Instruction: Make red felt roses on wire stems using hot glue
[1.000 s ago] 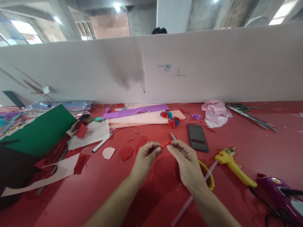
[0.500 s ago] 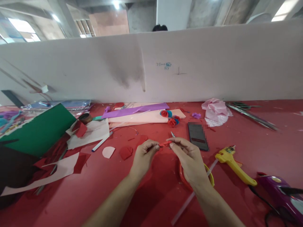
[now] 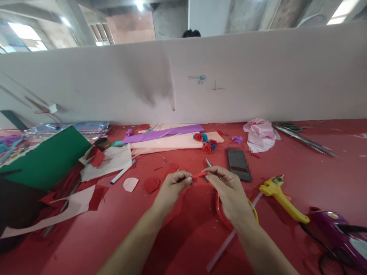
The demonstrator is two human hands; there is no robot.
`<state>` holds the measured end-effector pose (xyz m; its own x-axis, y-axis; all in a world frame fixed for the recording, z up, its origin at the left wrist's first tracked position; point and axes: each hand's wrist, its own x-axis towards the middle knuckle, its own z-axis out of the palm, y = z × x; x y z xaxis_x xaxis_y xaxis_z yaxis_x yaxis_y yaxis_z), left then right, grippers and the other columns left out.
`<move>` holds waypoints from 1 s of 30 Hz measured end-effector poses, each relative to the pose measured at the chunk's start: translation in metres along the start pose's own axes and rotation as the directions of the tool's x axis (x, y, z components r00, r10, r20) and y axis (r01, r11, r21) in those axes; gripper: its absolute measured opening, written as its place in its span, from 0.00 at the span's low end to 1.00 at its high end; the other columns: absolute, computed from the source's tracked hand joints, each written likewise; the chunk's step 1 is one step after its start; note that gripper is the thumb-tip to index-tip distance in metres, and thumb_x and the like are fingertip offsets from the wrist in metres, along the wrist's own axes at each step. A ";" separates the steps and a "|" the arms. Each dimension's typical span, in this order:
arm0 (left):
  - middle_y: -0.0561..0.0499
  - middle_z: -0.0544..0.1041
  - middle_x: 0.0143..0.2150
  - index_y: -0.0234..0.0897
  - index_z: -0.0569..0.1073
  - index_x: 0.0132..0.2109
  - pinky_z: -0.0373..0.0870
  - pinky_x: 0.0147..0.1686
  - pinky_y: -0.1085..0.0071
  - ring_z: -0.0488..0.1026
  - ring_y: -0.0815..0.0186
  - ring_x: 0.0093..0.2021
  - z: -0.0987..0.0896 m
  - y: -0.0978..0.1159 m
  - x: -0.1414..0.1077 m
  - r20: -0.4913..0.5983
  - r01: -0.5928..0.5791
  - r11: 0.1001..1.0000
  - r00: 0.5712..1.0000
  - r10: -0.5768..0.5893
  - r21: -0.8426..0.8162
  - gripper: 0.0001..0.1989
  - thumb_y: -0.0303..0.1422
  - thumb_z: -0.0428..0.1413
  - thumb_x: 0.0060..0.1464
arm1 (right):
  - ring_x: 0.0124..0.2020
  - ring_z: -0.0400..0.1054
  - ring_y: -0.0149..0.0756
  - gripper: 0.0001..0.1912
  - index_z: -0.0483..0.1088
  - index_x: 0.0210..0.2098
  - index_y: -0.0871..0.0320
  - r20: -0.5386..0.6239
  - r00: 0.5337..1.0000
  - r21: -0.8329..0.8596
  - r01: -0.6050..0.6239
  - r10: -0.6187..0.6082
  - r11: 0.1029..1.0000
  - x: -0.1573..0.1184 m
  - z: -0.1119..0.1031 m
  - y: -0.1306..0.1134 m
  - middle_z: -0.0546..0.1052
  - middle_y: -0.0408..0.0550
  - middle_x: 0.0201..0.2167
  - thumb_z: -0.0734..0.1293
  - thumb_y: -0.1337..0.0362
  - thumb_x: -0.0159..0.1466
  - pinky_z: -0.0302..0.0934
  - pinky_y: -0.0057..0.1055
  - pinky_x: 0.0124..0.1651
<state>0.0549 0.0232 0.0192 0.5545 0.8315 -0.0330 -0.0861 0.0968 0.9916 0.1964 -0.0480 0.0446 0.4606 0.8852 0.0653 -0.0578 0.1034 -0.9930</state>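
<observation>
My left hand (image 3: 172,188) and my right hand (image 3: 231,187) are raised over the middle of the red table. Between them stretches a small, narrow strip of red crepe paper (image 3: 199,175); the fingertips of each hand pinch one end. Beyond the right fingers a pointed metal tip (image 3: 208,162) shows, the rest of it hidden. Beneath the right hand and wrist curve a red rim (image 3: 219,212) and a yellow one, both mostly covered. Left of my left hand lie cut red paper petals (image 3: 151,185) and a pale pink petal (image 3: 131,184).
A yellow glue gun (image 3: 282,200) with a long clear stick lies right, near a purple device (image 3: 338,233) with a cord. Beyond are a phone (image 3: 239,164), red paper flowers (image 3: 207,148) and pink crepe paper (image 3: 260,135). Green board (image 3: 54,160) and paper scraps fill the left; a white partition (image 3: 114,84) stands behind.
The view has shifted very slightly. Both hands keep their pinch on the red strip, with only a tiny change in finger position.
</observation>
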 end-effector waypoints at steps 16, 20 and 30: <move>0.53 0.70 0.24 0.34 0.74 0.25 0.58 0.35 0.73 0.63 0.69 0.29 -0.005 0.004 0.001 0.040 0.092 0.992 0.995 -0.088 -0.089 0.09 0.36 0.62 0.45 | 0.29 0.66 0.30 0.06 0.77 0.33 0.55 0.040 0.997 0.031 -0.067 0.066 0.997 0.002 -0.002 0.000 0.77 0.42 0.28 0.68 0.62 0.56 0.58 0.27 0.34; 0.53 0.68 0.24 0.34 0.73 0.24 0.58 0.35 0.73 0.62 0.69 0.29 -0.003 0.005 0.001 0.019 0.076 0.992 0.997 -0.075 -0.098 0.10 0.36 0.62 0.45 | 0.31 0.67 0.30 0.05 0.76 0.31 0.54 0.048 0.995 0.112 -0.087 0.083 0.990 0.000 0.000 -0.001 0.77 0.42 0.29 0.70 0.63 0.55 0.58 0.26 0.37; 0.53 0.69 0.27 0.34 0.74 0.28 0.58 0.35 0.73 0.63 0.69 0.31 -0.001 0.004 0.000 -0.053 0.011 0.996 0.998 -0.016 -0.090 0.08 0.34 0.61 0.47 | 0.29 0.63 0.29 0.05 0.72 0.30 0.56 0.080 0.997 0.103 -0.016 0.008 0.995 -0.004 0.002 0.000 0.71 0.40 0.26 0.69 0.61 0.58 0.57 0.27 0.35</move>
<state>0.0536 0.0241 0.0228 0.5108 0.8579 -0.0553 -0.1541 0.1547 0.9759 0.1928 -0.0509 0.0445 0.3882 0.9193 0.0652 -0.1560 0.1353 -0.9784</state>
